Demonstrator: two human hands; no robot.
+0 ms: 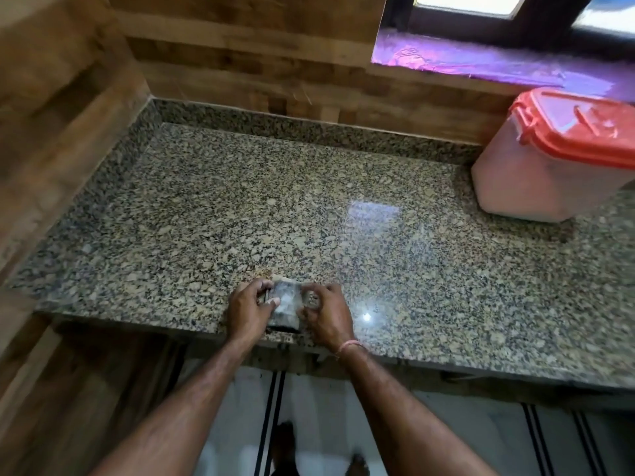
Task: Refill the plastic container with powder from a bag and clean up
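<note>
**Folded bag pinched between both my hands at the counter's front edge**

I hold a small, folded clear plastic bag (283, 302) between my two hands, right at the near edge of the granite counter (240, 207). The bag is crumpled into a flat packet; whether any powder is left in it I cannot tell. My left hand (249, 309) closes on its left side, thumb on top and fingers curled round the far edge. My right hand (328, 312) closes on its right side, fingertips pressing down on the plastic. The packet lies against the stone under my grip, with a small tan corner poking out just beyond my left fingers; what that corner belongs to I cannot make out.

A thin pink band (348, 347) circles my right wrist, just behind the grip.

Far off to the right of my hands and toward the back wall stands the plastic container (536, 176), translucent and pale, with its red lid (580, 127) on top. It sits well apart from the bag. Above it runs a purple-lit window sill (481, 61). Wood-look panels (240, 63) line the wall beyond my hands and to my left.
</note>
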